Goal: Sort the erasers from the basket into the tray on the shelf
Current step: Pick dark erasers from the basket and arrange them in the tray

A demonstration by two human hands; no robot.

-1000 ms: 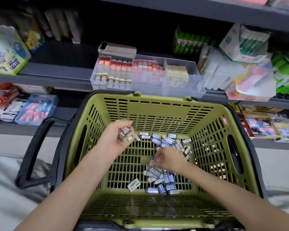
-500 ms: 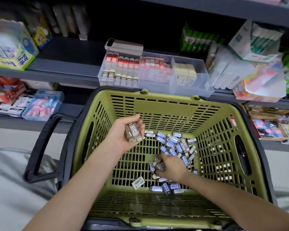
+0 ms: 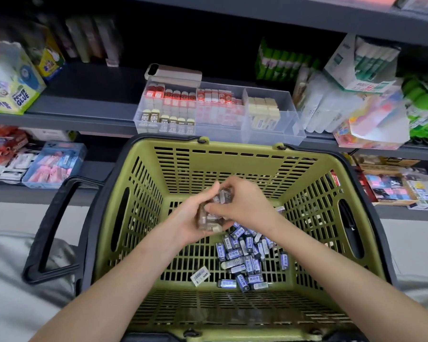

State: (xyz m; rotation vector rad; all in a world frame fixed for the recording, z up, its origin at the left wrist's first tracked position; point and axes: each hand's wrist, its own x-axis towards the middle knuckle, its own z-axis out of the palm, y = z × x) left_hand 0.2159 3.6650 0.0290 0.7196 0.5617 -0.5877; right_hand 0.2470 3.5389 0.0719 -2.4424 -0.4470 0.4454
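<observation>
An olive-green basket [image 3: 232, 159] with a black rim fills the middle of the view. Several small blue-sleeved erasers [image 3: 245, 257] lie on its floor, and one white eraser [image 3: 200, 275] lies apart to their left. Above them my left hand [image 3: 188, 218] holds a bunch of brown-sleeved erasers [image 3: 211, 215]. My right hand [image 3: 245, 206] meets it from the right and pinches erasers at the top of the bunch. On the shelf behind stands a clear divided tray [image 3: 289, 129] holding rows of brown, red and cream erasers.
A tan phone-like case [image 3: 176, 72] lies on the tray's back left corner. Glue boxes [image 3: 13, 92] stand on the shelf at left, glue sticks and packets [image 3: 361, 95] at right. The basket's black handle [image 3: 52, 225] hangs out to the left. Lower shelves hold more stationery.
My right hand has risen from the pile on the basket floor and come up to my left hand, joining the bunch of brown erasers held there. The camera has tilted slightly.
</observation>
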